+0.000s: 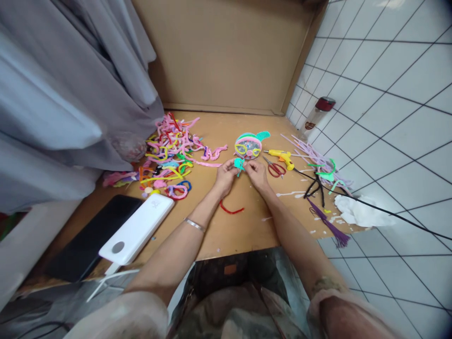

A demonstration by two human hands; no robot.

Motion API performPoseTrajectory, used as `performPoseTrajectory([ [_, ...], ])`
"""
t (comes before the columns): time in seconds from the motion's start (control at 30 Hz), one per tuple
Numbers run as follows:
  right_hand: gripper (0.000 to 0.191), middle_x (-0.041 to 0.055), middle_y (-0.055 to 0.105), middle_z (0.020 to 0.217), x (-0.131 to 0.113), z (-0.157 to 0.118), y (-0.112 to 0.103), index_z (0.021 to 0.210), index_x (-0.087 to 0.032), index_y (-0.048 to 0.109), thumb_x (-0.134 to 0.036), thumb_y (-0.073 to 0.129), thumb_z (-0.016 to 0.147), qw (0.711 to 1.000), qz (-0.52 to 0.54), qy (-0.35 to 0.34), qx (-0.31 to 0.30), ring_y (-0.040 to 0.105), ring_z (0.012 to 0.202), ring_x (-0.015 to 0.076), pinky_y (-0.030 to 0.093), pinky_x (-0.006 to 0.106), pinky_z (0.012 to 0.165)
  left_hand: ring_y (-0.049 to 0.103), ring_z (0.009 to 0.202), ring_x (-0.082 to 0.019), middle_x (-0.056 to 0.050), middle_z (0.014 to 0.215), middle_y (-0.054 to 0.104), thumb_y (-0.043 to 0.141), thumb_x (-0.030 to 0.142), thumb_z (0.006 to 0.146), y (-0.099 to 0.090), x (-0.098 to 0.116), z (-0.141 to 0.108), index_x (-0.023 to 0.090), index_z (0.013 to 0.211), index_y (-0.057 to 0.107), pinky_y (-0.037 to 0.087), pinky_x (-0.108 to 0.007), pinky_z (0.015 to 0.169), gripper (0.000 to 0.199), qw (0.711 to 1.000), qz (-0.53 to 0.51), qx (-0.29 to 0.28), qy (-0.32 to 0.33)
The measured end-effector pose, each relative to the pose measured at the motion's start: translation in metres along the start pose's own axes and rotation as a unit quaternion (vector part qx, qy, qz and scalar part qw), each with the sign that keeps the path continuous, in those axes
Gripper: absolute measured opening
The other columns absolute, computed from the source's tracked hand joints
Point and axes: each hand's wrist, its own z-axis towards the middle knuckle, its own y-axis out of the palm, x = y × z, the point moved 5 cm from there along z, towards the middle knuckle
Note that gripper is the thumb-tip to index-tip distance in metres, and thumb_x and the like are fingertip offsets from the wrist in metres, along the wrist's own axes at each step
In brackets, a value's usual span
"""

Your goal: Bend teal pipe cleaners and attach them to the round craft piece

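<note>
Forearms [181, 235] foremost, green piece [239, 164] between fingers [249, 166]

The left hand [226, 179] and right hand [257, 174] are bare. A narrow silver bracelet [194, 224] rings the left arm. Closer to the body than the bracelet sits a loose, pale left sleeve [123, 313]; well right of it, a right sleeve [339, 301] with pale edge. Below and right of the bracelet, mottled grey-olive clothing [226, 315] shows blurred.

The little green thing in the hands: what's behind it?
Past the green piece sits a round pink craft with yellow rings. The piece and hands cover some tabletop, so that bit's hidden.
</note>
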Motion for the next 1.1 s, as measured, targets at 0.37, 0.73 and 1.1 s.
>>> performPoseTrajectory([
  [0.37, 0.040, -0.0030, 0.045, 0.056, -0.004, -0.001, 0.004, 0.055, -0.022, 0.047, -0.050, 0.057, 0.082, 0.999, -0.022, -0.021, -0.026, 0.041, 0.060, 0.0127, 0.032, 0.028, 0.059, 0.052, 0.054, -0.008, 0.001, 0.062, 0.063, 0.088, 0.030, 0.055, -0.005, 0.001, -0.001, 0.016, 0.071, 0.067, 0.043, -0.019, 0.051, 0.030, 0.998, -0.028, 0.034, -0.034],
  [0.73, 0.055, -0.0019, 0.059, 0.059, 0.003, -0.002, 0.014, 0.088, -0.019, 0.068, -0.070, 0.072, 0.066, 0.958, 0.229, 0.127, -0.119, 0.058, 0.056, 0.0130, 0.050, 0.027, 0.058, 0.060, 0.060, -0.009, 0.002, 0.068, 0.066, 0.088, 0.029, 0.062, -0.013, 0.000, 0.001, 0.016, 0.075, 0.064, 0.051, -0.022, 0.062, 0.029, 0.993, -0.088, 0.076, -0.035],
  [1.1, 0.034, -0.0029, 0.063, 0.064, 0.006, -0.004, 0.023, 0.083, -0.018, 0.069, -0.039, 0.080, 0.059, 0.963, 0.239, 0.108, -0.063, 0.053, 0.055, 0.0105, 0.047, 0.027, 0.057, 0.056, 0.056, -0.005, 0.002, 0.065, 0.068, 0.092, 0.024, 0.055, -0.009, -0.001, 0.002, 0.014, 0.073, 0.071, 0.046, -0.018, 0.058, 0.029, 0.989, -0.126, 0.057, -0.053],
])
